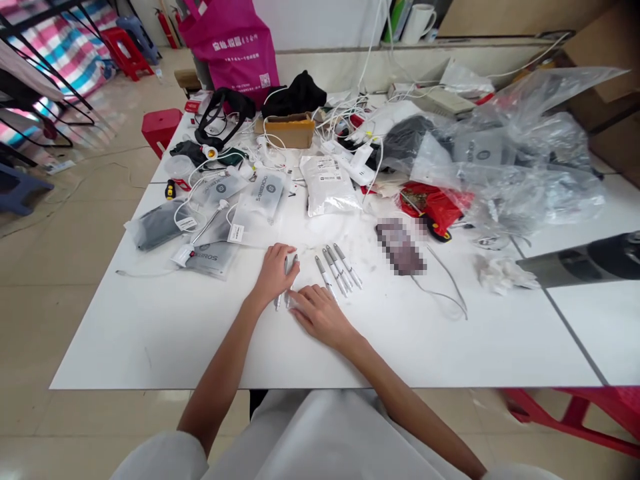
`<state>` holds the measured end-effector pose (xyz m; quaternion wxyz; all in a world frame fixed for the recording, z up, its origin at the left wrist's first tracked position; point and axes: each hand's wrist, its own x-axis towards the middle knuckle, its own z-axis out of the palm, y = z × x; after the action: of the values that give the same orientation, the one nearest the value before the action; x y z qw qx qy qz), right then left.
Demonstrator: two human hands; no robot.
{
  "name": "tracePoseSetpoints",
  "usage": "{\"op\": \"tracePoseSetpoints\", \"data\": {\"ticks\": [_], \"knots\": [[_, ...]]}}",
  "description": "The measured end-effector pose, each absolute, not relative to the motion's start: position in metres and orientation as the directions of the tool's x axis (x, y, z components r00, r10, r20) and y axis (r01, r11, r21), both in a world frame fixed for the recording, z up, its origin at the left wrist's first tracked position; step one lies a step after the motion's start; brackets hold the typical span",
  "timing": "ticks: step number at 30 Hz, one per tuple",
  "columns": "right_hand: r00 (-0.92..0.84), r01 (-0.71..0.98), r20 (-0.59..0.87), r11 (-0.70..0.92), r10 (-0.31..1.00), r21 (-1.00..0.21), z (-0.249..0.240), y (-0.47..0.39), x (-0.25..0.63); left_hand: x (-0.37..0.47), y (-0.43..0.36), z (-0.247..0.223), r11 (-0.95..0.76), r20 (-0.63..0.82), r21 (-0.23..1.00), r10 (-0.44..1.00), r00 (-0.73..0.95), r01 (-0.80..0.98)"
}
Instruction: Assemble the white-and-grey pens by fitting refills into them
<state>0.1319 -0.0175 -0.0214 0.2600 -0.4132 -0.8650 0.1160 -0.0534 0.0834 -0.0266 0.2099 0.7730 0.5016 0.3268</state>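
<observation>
My left hand [275,275] rests on the white table with its thumb and fingers closed around a grey-and-white pen [295,259]. Another similar pen [279,303] lies under that hand, its lower end showing. My right hand [323,316] lies low on the table, fingers apart, its fingertips against the lower end of the held pen. Just beyond my right hand is a row of several matching pens [341,270], side by side and slanted. The right hand's fingers partly cover the nearest one's lower end.
Packets in frosted plastic [213,257] and a white pouch [329,187] lie beyond the hands. A blurred-out phone-like object [400,247] with a cable sits at right, near crumpled tissue [505,275] and a dark bottle [585,259]. Tangled cables and clear bags [545,167] crowd the back.
</observation>
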Motion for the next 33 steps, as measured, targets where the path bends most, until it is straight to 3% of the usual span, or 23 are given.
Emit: {"op": "tracePoseSetpoints", "data": {"ticks": [6, 14, 25, 29, 33], "knots": [[-0.220, 0.828, 0.454, 0.411, 0.863, -0.381, -0.025, -0.006, 0.167, -0.050, 0.078, -0.027, -0.430, 0.297, 0.597, 0.903, 0.312, 0.677], [-0.233, 0.889, 0.434, 0.372, 0.870, -0.268, -0.031, 0.002, 0.185, -0.031, 0.073, -0.028, -0.339, 0.297, 0.599, 0.935, 0.193, 0.725], [0.028, 0.670, 0.607, 0.435, 0.794, -0.601, 0.008, 0.029, 0.217, -0.011, 0.067, -0.025, -0.230, 0.256, 0.678, 0.964, 0.069, 0.698], [0.065, 0.641, 0.597, 0.425, 0.799, -0.639, 0.003, 0.045, 0.219, -0.018, 0.060, -0.019, -0.106, 0.146, 0.727, 0.989, -0.001, 0.678], [0.036, 0.639, 0.562, 0.413, 0.827, -0.649, -0.012, 0.049, 0.216, -0.019, 0.050, -0.014, -0.096, 0.124, 0.721, 0.992, 0.009, 0.686]]}}
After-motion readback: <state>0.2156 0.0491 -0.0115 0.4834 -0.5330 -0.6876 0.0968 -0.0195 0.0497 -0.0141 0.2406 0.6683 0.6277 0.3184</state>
